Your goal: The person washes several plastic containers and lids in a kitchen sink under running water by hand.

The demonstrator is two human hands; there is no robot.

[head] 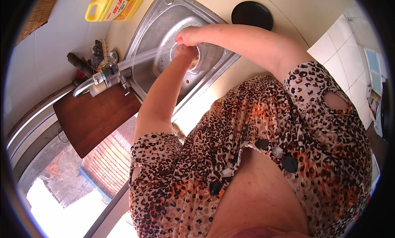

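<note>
A round, white-rimmed container [199, 56] sits in the stainless steel sink [147, 66], with something brownish partly visible inside. My left hand [186, 51] reaches over its opening and hides most of the contents; its fingers are largely covered. Just above, my right hand [189, 36] is bent at the far rim, fingers close together and next to my left hand. What either hand grips is hidden. From the faucet [106, 76], fitted with a clear filter, a stream of water [140, 59] runs towards the container.
A brown wooden board [95, 119] lies left of the sink below the faucet. A yellow jug [115, 6] bearing writing stands behind. On the counter to the right is a round black lid or plate [252, 15]. A dark scouring pad [97, 54] rests near the wall.
</note>
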